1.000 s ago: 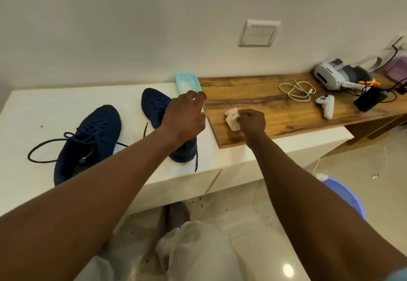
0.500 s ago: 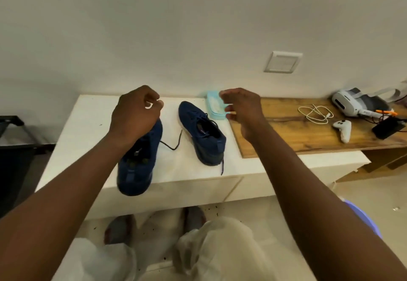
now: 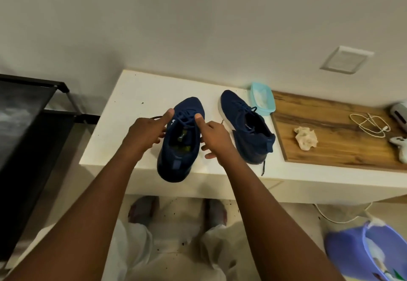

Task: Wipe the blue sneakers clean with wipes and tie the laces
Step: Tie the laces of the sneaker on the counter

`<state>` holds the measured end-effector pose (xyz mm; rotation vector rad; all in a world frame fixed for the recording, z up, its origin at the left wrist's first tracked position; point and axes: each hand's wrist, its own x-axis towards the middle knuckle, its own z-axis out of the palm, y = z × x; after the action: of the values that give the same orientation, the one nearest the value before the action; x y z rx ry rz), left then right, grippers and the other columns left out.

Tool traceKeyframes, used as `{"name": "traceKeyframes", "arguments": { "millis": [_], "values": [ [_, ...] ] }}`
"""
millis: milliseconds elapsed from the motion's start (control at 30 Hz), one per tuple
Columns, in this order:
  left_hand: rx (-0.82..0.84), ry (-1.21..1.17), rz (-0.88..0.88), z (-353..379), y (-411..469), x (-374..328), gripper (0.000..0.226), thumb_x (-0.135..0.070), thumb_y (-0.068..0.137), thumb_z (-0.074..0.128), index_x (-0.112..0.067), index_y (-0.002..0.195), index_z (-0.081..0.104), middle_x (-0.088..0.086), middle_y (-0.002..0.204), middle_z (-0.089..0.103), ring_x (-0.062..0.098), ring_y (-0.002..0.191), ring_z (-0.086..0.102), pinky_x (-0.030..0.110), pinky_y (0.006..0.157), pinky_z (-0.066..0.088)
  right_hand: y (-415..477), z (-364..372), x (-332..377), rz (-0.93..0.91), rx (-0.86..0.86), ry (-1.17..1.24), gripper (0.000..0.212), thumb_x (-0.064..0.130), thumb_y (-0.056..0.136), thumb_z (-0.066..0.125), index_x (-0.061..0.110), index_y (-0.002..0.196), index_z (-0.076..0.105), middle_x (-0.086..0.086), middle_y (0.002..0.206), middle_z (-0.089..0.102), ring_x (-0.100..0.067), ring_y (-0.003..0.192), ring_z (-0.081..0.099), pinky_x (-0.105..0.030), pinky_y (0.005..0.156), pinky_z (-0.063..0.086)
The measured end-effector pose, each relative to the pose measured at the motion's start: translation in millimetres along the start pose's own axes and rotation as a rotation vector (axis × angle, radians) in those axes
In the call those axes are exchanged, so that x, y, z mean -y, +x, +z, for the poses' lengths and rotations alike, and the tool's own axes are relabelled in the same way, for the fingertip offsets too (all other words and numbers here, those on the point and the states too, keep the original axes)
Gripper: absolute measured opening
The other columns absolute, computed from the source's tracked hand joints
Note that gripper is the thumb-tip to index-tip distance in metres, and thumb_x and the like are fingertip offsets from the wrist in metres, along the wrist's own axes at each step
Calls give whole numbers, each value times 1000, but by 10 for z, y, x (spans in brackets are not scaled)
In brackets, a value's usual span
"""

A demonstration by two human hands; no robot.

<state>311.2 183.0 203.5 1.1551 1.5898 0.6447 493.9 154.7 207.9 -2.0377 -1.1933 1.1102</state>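
Two dark blue sneakers stand on the white counter. The left sneaker has its heel over the counter's front edge. My left hand and my right hand flank its tongue, each with a raised finger hooked into the loose laces. The right sneaker sits untouched beside it, with one lace end hanging over the edge. A teal box of wipes stands behind that shoe. A crumpled used wipe lies on the wooden board.
A white cable and a white controller lie at the board's right end. A purple bucket stands on the floor at lower right. A black rack is left of the counter. My feet are under the counter's edge.
My right hand left the crumpled wipe on the board and came over to the left sneaker. Both hands now meet at its laces. My view swung left and down.
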Motion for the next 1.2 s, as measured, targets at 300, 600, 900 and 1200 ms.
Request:
{"name": "traceKeyframes", "arguments": {
  "millis": [300, 600, 900, 1200],
  "values": [
    [3, -436, 77, 80, 511, -63, 27, -33, 103, 58, -10, 110, 71, -2, 91, 76, 15, 90, 75, 30, 82, 59, 268, 32, -134, -271, -40, 175, 65, 51, 75, 82, 25, 132, 64, 11, 120, 68, -8, 106, 65, -33, 87, 59],
    [33, -223, 390, -25, 391, -335, 31, -42, 98, 63, -15, 98, 79, -4, 67, 64, 8, 67, 63, 21, 74, 58, 142, -328, 313, -563, -288, 430, 20, 1, 93, 64, 10, 111, 66, -1, 99, 76, -17, 95, 72, -42, 87, 59],
    [355, 432, 545, -150, -13, -733, 18, -40, 97, 62, -27, 104, 71, -5, 96, 72, 13, 92, 70, 48, 89, 58, -123, -216, 662, -771, -198, 268, 36, 9, 95, 65, 16, 127, 51, 8, 99, 76, -3, 102, 69, -32, 88, 55],
    [203, 102, 435, -116, 25, -740, 39, -48, 104, 47, -21, 93, 73, -5, 75, 70, 8, 68, 64, 21, 68, 49, -27, -396, 510, -638, -270, 48, 38, 44, 99, 57, 24, 131, 55, -1, 74, 72, -9, 67, 68, -33, 66, 57]
  ]
}}
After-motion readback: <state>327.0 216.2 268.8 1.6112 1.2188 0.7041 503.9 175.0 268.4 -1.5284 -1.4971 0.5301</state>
